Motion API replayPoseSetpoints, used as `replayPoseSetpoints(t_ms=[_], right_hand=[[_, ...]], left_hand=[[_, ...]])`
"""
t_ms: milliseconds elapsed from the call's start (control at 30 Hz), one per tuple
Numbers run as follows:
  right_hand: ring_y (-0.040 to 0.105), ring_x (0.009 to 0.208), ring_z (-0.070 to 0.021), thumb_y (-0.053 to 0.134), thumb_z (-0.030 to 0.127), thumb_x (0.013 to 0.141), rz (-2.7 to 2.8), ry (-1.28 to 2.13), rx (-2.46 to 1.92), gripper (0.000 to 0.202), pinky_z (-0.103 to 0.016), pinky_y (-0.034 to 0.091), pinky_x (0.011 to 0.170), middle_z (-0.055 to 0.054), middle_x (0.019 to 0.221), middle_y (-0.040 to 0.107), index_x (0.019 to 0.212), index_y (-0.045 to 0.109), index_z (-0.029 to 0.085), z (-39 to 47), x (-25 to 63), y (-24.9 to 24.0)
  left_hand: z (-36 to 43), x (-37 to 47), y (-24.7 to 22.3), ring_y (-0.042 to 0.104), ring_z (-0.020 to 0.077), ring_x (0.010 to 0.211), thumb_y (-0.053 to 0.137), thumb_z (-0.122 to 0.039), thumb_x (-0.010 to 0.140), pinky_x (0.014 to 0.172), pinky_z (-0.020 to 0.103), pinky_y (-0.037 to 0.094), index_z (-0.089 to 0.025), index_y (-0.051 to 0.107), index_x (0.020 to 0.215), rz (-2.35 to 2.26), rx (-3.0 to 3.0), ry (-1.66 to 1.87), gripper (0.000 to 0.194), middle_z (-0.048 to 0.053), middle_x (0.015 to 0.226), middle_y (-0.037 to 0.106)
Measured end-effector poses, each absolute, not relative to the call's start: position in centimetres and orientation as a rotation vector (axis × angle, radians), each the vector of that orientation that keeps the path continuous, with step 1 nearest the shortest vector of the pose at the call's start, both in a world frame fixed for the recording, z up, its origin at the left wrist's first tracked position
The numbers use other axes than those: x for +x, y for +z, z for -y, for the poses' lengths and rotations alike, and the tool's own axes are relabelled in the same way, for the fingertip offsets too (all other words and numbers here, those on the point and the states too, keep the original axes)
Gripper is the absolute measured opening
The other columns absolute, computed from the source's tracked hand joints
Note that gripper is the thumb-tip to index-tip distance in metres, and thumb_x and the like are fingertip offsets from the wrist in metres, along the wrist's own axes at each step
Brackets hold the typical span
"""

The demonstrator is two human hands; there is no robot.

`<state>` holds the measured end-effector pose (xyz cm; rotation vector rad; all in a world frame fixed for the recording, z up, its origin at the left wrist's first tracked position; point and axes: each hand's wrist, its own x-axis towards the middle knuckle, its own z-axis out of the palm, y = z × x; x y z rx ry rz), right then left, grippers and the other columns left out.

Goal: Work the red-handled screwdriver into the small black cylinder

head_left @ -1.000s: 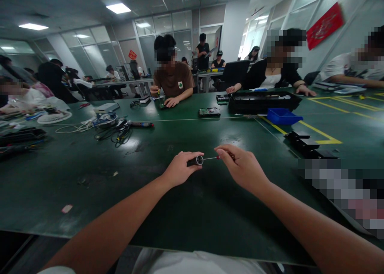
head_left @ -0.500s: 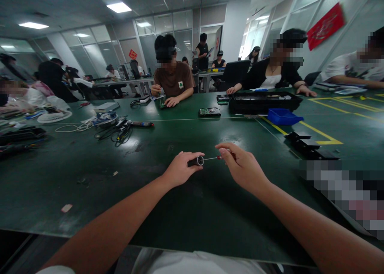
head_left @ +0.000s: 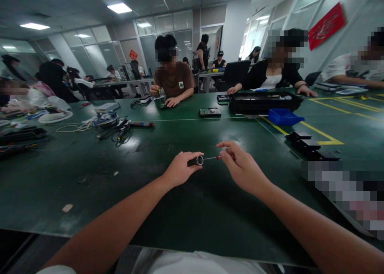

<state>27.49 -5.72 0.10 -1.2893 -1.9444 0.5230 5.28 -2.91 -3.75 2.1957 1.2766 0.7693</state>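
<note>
Near the middle of the green table [head_left: 144, 210], my left hand [head_left: 179, 170] is wrapped round a dark cylindrical part [head_left: 198, 160] with a pale ring at its end. My right hand [head_left: 240, 166] holds a screwdriver [head_left: 218, 157] by its red handle, most of which is hidden by the fingers. The thin metal shaft points left, and its tip meets the ringed end of the part. My right index finger is stretched out above the handle.
A blue tray [head_left: 285, 117] and black brackets [head_left: 309, 146] lie on the right. Beyond are a circuit-board device [head_left: 210, 112] and a long black case [head_left: 264, 103]. Cables [head_left: 121, 132] lie left. People sit across the table, one handling a small board [head_left: 163, 105].
The fingers of my right hand have shifted slightly round the screwdriver handle. My left hand and the dark part look nearly unmoved.
</note>
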Motion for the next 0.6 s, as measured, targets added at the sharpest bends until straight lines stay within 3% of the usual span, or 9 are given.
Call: replayPoseSetpoints(t_ms=[200, 300, 467, 600], right_hand=[[0.058, 0.062, -0.0187, 0.038, 0.041, 0.100, 1.938, 0.533, -1.323, 0.030, -0.031, 0.039, 0.056, -0.002, 0.073, 0.063, 0.108, 0.059, 0.022, 5.66, 27.57, -0.10], [0.059, 0.063, -0.0186, 0.039, 0.039, 0.099, 1.915, 0.549, -1.316, 0.029, -0.031, 0.040, 0.057, -0.003, 0.078, 0.066, 0.115, 0.056, 0.022, 5.52, 27.66, -0.43], [0.064, 0.081, -0.0212, 0.047, 0.033, 0.096, 1.899, 0.553, -1.243, 0.027, -0.033, 0.047, 0.068, -0.006, 0.092, 0.067, 0.120, 0.050, 0.021, 5.70, 27.63, -0.43], [0.060, 0.064, -0.0183, 0.039, 0.041, 0.099, 1.925, 0.563, -1.320, 0.027, -0.031, 0.041, 0.058, -0.003, 0.078, 0.066, 0.104, 0.058, 0.022, 5.60, 27.67, -0.22]], left_hand=[[2.88, 5.28, -3.87, 0.059, 0.0237, 0.106, 0.070, -0.027, 0.086, 0.111, 0.048, 0.032, -0.030, 0.064, 0.125, -1.286, 2.180, 0.795, 0.040, 0.002, 0.116, 0.068], [2.90, 5.33, -3.80, 0.060, 0.0236, 0.106, 0.070, -0.027, 0.086, 0.111, 0.048, 0.031, -0.030, 0.064, 0.124, -1.287, 2.190, 0.779, 0.039, 0.002, 0.115, 0.069], [2.79, 5.20, -3.86, 0.060, 0.0233, 0.107, 0.070, -0.027, 0.085, 0.111, 0.047, 0.033, -0.031, 0.064, 0.124, -1.302, 2.173, 0.818, 0.040, 0.001, 0.117, 0.068], [2.79, 5.19, -4.02, 0.060, 0.0241, 0.108, 0.070, -0.027, 0.085, 0.112, 0.049, 0.031, -0.031, 0.064, 0.125, -1.295, 2.186, 0.808, 0.040, 0.001, 0.118, 0.068]])
